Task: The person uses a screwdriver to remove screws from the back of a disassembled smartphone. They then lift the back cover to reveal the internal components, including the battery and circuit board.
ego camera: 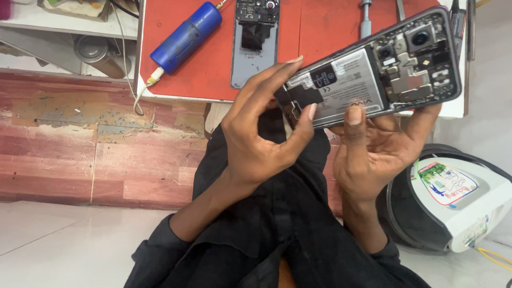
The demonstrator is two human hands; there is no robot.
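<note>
Done: back cover (255,50) is off and lies on the red mat (202,64), well beyond my fingers; opened phone (373,69) shows battery and boards bare.
Left to do: battery, camera modules and metal shields all sit in place; no part lifted out, as far as I can see.
Right hand (376,146): closed around the phone's lower edge, thumb on the battery face.
Left hand (261,133): thumb and forefinger pinching at the black flex area at the phone's near end; whether anything is gripped, I cannot tell.
Phone's look: dark frame, grey labelled battery, tilted, held above my lap.
</note>
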